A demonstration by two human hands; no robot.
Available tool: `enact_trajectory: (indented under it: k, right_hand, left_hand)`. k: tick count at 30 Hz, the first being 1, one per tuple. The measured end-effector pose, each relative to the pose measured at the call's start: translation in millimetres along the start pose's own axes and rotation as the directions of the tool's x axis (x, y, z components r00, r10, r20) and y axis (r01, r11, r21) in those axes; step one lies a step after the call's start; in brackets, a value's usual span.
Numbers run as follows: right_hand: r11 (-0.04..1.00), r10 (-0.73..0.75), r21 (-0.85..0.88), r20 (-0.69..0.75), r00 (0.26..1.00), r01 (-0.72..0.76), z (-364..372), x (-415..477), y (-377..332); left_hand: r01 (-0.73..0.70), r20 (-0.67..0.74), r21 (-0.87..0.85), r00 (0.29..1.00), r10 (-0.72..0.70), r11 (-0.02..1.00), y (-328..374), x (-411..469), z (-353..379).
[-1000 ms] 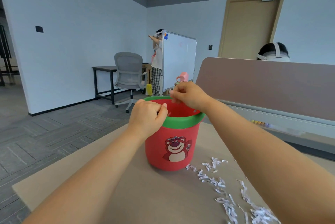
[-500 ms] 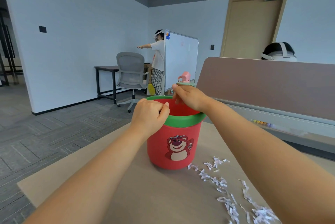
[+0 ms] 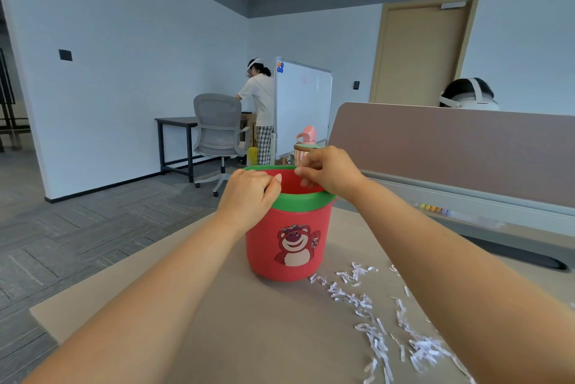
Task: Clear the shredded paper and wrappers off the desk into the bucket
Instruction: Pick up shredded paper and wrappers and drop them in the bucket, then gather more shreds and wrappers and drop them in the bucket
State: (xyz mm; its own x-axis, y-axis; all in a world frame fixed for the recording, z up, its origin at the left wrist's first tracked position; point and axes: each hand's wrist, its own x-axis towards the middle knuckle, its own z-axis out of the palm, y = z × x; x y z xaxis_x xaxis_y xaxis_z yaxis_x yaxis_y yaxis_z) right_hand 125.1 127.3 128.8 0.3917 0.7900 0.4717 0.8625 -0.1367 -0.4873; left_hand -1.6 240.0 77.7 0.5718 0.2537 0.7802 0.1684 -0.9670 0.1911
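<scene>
Scanning from the left: the left hand [image 3: 252, 193] is sitting at the bucket [image 3: 289, 246] rim, at its 9 o'clock, fingers curled in and thumb lying by the green lip. We cannot tell whether that grip is clamping the rim, holding scraps or holding nothing.

The bucket is standing upright on the counter [image 3: 217, 321] with its mouth open.

The right hand [image 3: 329, 170] is hanging over the mouth toward 1 o'clock, fingertips bunched and pointing down into the bucket. Whether anything is pinched between them is too small to tell. We're judging this as a drop-off step over the bucket.

The shredded paper [image 3: 373, 315] is lying loose on the counter at 5 o'clock from the bucket. Its nearest strips are just beside the base, and the streak is running along an 11-to-5 line toward us.

Key relation for the next pickup: the paper is lying at 5 o'clock from both hands, beside the right forearm, so the right hand is the nearer one. Much of the paper is looking not yet cleared. The strips are lying thin and flat, so we're expecting a rake or sweep to work better than a pinch.
</scene>
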Motion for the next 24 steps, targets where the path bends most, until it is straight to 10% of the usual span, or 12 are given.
enact_trajectory:
  k: [5,9,12,16,19,24]
  right_hand:
    - [1.0,-0.015,-0.024,-0.052,0.999,0.014,-8.6,-26.1,-2.8]
    - [1.0,-0.009,0.0,-0.2,0.98,0.009,-24.2,-63.2,14.4]
    - [0.997,0.05,-0.042,-0.186,0.981,-0.058,-31.0,-106.5,38.4]
    - [0.97,0.183,-0.17,0.028,0.983,-0.176,-34.8,-175.1,73.1]
    - [0.949,0.27,-0.188,0.065,0.961,-0.254,-40.8,-217.9,84.2]
    - [0.939,0.322,-0.141,0.028,0.946,-0.315,-48.7,-269.6,84.2]
  left_hand:
    - [0.061,-0.146,0.12,0.988,-0.043,0.991,17.4,-7.9,-3.3]
    - [-0.171,-0.213,-0.02,0.963,0.163,0.985,50.1,-39.0,-0.5]
    - [-0.206,0.18,-0.155,0.956,0.233,0.966,72.2,-83.4,9.8]
    - [0.092,0.841,-0.069,0.541,0.008,0.993,88.3,-143.6,5.4]
    - [0.094,0.919,0.048,0.385,-0.081,0.994,107.3,-173.0,-1.6]
    - [0.053,0.867,0.128,0.479,-0.137,0.99,154.6,-173.6,29.7]
